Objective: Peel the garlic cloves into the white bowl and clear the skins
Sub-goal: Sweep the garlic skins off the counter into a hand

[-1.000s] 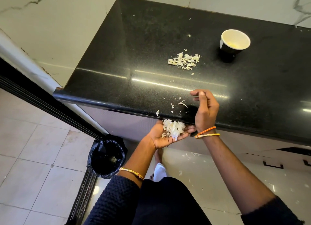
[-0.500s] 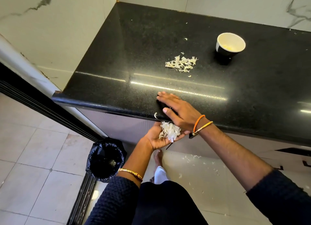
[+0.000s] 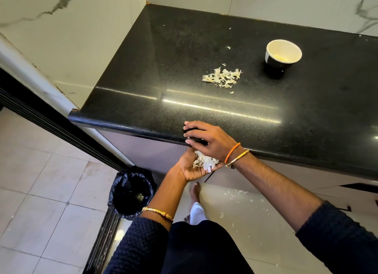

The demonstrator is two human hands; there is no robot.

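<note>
My left hand [image 3: 191, 168] is cupped palm-up just below the front edge of the black counter [image 3: 225, 114] and holds a heap of white garlic skins [image 3: 204, 162]. My right hand [image 3: 206, 138] lies flat on the counter edge above it, fingers straight and pointing left. A second pile of garlic skins [image 3: 223, 78] lies on the counter further back. The white bowl [image 3: 283, 53], dark outside, stands at the back right with yellowish garlic at its bottom.
A bin lined with a black bag [image 3: 132, 192] stands on the tiled floor to the left, below the counter. Skin flakes [image 3: 235, 192] are scattered on the floor by my foot. Marble walls enclose the counter at the left and back.
My right hand dropped from upright on the counter to flat, then slid toward the edge over my left palm. The small flakes near the edge are gone from view; the heap in my palm stays.
</note>
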